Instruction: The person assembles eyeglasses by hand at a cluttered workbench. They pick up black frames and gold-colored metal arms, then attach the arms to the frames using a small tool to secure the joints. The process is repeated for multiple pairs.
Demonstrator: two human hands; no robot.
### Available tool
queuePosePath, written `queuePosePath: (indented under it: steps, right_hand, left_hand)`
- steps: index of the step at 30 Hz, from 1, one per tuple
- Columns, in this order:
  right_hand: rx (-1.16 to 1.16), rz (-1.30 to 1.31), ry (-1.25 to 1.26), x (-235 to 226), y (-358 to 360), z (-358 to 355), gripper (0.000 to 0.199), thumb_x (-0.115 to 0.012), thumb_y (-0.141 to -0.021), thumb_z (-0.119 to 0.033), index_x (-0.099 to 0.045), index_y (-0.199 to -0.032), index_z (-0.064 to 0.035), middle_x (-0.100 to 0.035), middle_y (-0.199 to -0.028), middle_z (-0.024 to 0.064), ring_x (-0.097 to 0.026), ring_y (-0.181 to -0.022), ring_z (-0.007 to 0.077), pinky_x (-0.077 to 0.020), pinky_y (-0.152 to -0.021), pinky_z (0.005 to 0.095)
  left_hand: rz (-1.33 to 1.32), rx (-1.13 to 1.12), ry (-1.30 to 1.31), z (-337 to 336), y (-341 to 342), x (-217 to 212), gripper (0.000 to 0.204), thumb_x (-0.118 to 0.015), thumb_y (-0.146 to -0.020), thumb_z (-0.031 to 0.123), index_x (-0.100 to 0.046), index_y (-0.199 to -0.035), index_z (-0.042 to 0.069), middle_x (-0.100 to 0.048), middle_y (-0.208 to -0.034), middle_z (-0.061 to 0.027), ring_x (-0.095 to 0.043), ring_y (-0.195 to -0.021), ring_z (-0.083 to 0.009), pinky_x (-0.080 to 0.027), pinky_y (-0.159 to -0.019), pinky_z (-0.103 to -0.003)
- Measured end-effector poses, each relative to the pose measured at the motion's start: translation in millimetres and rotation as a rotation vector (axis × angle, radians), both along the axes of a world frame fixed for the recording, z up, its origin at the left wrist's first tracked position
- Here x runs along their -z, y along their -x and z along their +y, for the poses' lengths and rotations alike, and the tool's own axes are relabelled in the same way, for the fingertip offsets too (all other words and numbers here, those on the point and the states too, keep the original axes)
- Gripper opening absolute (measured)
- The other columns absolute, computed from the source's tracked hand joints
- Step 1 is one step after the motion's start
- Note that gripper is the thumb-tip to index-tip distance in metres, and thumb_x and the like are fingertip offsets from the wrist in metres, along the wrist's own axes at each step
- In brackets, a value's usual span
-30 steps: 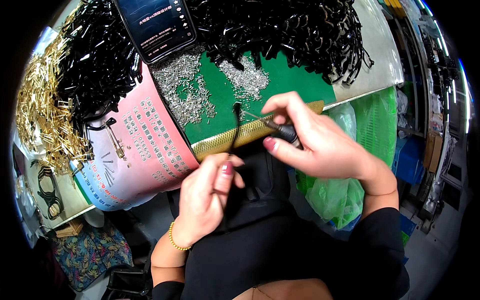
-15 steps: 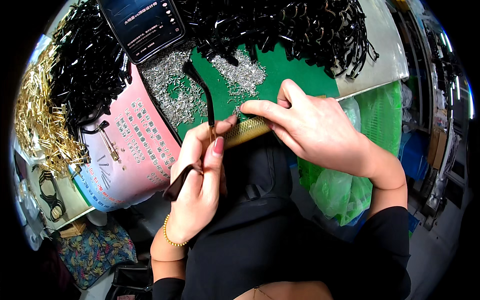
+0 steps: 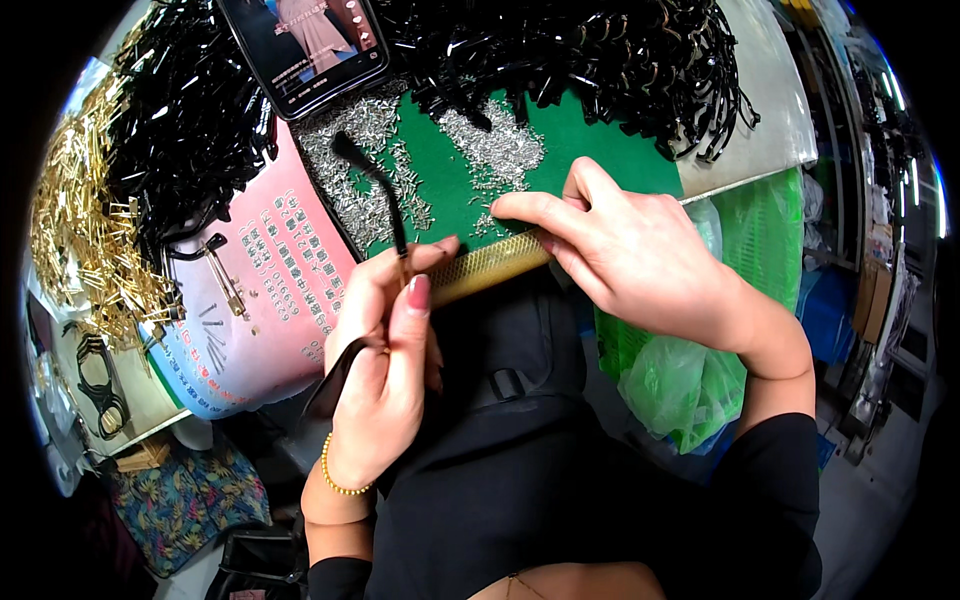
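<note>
My left hand (image 3: 375,365) is closed on what looks like a pair of sunglasses. A slim black-tipped temple arm (image 3: 385,190) stands up from between the thumb and fingers, and a dark brown lens (image 3: 340,378) shows beside the palm; the rest is hidden. My right hand (image 3: 640,260) rests at the near table edge, its index finger stretched to a few small silver screws (image 3: 485,226) on the green mat (image 3: 440,170). The thumb lies apart from that finger, and nothing shows between them. A yellow mesh-covered strip (image 3: 490,266) runs along the edge between my hands.
Larger screw heaps (image 3: 495,150) lie farther back. Black temple arms (image 3: 590,50) are piled behind, with gold metal parts (image 3: 90,220) at far left. A phone (image 3: 325,85) stands at the back. Below the right table edge hangs a green plastic bag (image 3: 690,380).
My left hand has shifted slightly left and down with the sunglasses. My right hand stays nearly in place, its index finger by the screws. The phone's picture has changed.
</note>
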State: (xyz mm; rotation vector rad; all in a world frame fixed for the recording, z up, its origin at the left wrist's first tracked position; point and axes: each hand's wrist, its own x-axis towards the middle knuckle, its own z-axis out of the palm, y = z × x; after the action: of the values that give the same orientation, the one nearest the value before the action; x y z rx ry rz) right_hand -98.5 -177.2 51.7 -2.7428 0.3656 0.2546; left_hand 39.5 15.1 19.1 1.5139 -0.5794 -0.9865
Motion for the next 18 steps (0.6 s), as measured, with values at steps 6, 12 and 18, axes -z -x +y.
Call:
queuePosePath:
  steps: [6,12,18]
  right_hand:
    - [-0.004,0.034,0.018,-1.9,-0.3,-0.5,0.044,-0.059,-0.094,-0.013,-0.055,-0.136,-0.0229,-0.055,-0.090,0.0156,-0.065,-0.062,0.0296,-0.0512,-0.051,0.0392]
    - [-0.040,0.211,0.029,-8.2,-16.8,1.5,0.047,-0.057,-0.096,-0.013,-0.051,-0.141,-0.0220,-0.058,-0.096,0.0184,-0.067,-0.065,0.0326,-0.0531,-0.055,0.0413]
    - [0.340,0.311,-1.117,-34.5,-32.4,10.0,0.052,-0.045,-0.098,-0.015,-0.034,-0.149,-0.0097,-0.060,-0.085,0.0118,-0.064,-0.060,0.0190,-0.0553,-0.055,0.0336]
  left_hand:
    - [0.111,0.084,0.007,-9.3,1.8,1.0,0.026,-0.044,-0.110,0.015,-0.053,-0.127,-0.001,-0.067,-0.128,-0.0146,-0.049,-0.056,-0.0027,-0.042,-0.047,-0.017]
    - [-0.008,0.009,-0.067,2.9,-7.2,2.5,0.024,-0.049,-0.107,0.010,-0.060,-0.125,-0.002,-0.074,-0.090,-0.0065,-0.055,-0.057,-0.0050,-0.046,-0.054,-0.021]
    - [-0.128,-0.023,-0.061,4.5,-5.0,12.8,0.022,-0.054,-0.105,0.008,-0.064,-0.122,0.000,-0.074,-0.084,-0.0050,-0.060,-0.057,-0.0062,-0.048,-0.053,-0.023]
